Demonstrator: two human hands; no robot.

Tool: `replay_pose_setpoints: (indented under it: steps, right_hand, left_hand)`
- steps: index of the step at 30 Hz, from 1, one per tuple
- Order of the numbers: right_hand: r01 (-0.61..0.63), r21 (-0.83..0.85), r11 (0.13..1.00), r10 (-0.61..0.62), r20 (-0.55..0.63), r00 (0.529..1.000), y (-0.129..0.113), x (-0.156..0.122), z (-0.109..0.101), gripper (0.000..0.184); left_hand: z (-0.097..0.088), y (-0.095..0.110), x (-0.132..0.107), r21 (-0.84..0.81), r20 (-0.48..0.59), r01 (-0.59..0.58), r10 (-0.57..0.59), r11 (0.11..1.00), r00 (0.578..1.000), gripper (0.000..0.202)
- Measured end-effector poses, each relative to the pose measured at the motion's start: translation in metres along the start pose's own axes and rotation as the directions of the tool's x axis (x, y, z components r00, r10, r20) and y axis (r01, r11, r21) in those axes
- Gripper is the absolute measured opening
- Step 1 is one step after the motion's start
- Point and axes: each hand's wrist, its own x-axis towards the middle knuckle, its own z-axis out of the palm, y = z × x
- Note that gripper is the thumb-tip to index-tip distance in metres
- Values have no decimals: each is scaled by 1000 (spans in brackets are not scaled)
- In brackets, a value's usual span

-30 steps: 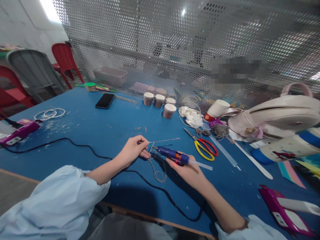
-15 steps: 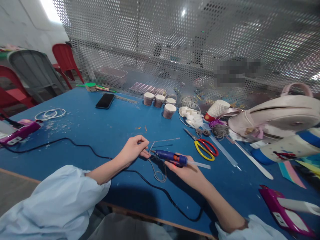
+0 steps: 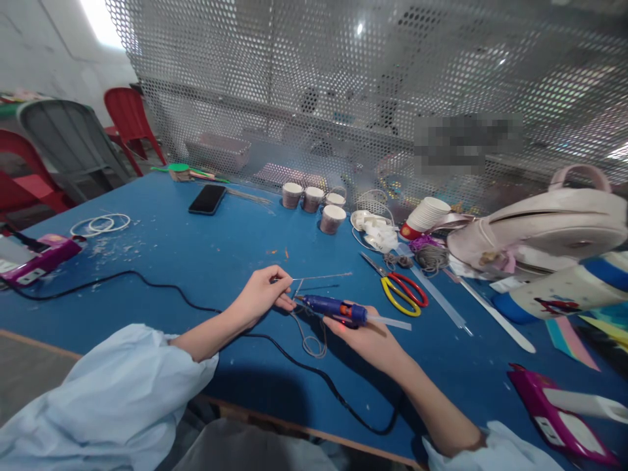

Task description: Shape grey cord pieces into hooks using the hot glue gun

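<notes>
My left hand (image 3: pixel 262 296) rests on the blue table (image 3: pixel 196 261) with its fingers pinched on the end of a thin grey stick (image 3: pixel 324 276) that points right. My right hand (image 3: pixel 370 337) grips a blue hot glue gun (image 3: pixel 333 307) with a clear glue stick out of its back. The gun's nozzle sits right at my left fingertips, against the stick. A loop of grey cord (image 3: pixel 311 337) lies on the table below the two hands. The gun's black cable (image 3: pixel 147 282) runs left across the table.
Red-and-yellow scissors (image 3: pixel 402 291), paper cups (image 3: pixel 428 214), small round tubs (image 3: pixel 332 218), a black phone (image 3: pixel 207 198), white rings (image 3: pixel 101 224), a pink bag (image 3: pixel 540 229) and magenta devices (image 3: pixel 39 258) lie on the table. A perforated metal screen (image 3: pixel 343 98) stands behind; chairs at left.
The glue gun has slid a little left and lower, its nozzle closing in on my left fingertips. My left hand has stayed put.
</notes>
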Motion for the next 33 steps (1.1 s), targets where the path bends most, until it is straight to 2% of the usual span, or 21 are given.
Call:
replay_pose_setpoints:
  steps: [4,8,12,14,17,20,21,23,24,25,26,27,28,29,30,31,32,33]
  right_hand:
    - [-45,-22,999,46,64,997,-3,0,-12,24]
    - [-88,-73,993,90,26,996,9,4,-27,30]
    - [-1,-233,972,0,-5,1000,33,14,-32,34]
    - [1,-301,954,-5,-13,1000,42,18,-32,32]
    - [-8,-324,946,29,62,998,49,19,-40,34]
    - [94,-282,955,-42,184,982,54,11,-65,39]
    - [114,-265,957,-69,173,983,57,7,-76,42]
    - [60,-231,971,-56,22,998,59,-5,-98,50]
    - [-3,-197,980,-15,-86,996,58,-11,-107,48]
    - [-51,-147,988,16,-233,972,55,-17,-114,42]
    - [-62,-76,995,27,-396,918,49,-22,-117,36]
    - [-46,-13,999,32,-537,843,42,-25,-117,29]
    - [4,12,1000,4,-646,763,32,-27,-113,24]
    - [64,-3,998,-48,-689,723,22,-27,-107,21]
    - [114,-62,991,-127,-663,738,11,-26,-99,18]
    - [179,-152,972,-234,-575,784,0,-22,-90,18]
    - [257,-259,931,-349,-427,835,-9,-17,-80,20]
    - [324,-379,867,-451,-319,834,-16,-11,-71,24]
  left_hand:
    - [-1,1,0,-8,-13,-2,2,1000,1000,13]
    - [-3,2,2,-44,-49,12,-14,999,999,13]
    - [-5,2,4,-73,-66,9,-14,997,998,13]
    - [-6,3,4,-74,-67,8,-13,997,998,13]
    - [-5,4,3,-76,-69,7,-12,997,998,13]
    - [-6,5,2,-85,-62,-8,3,996,998,15]
    - [-6,5,2,-89,-58,-16,11,996,998,16]
    - [-7,5,2,-89,-48,-33,29,995,998,17]
    - [-7,5,2,-85,-44,-40,36,996,998,17]
    - [-6,5,1,-78,-43,-45,42,996,998,17]
    - [-6,6,0,-68,-40,-50,47,996,998,17]
    - [-5,7,-1,-56,-34,-55,53,997,998,17]
    - [-5,8,-2,-44,-28,-63,62,997,998,17]
    - [-4,9,-4,-32,-18,-74,74,997,997,17]
    - [-3,11,-6,-19,-4,-90,90,996,996,17]
    - [-3,12,-8,-5,13,-108,108,994,994,17]
    - [-2,13,-9,8,32,-127,127,992,991,17]
    - [-2,14,-11,18,53,-146,145,989,988,17]
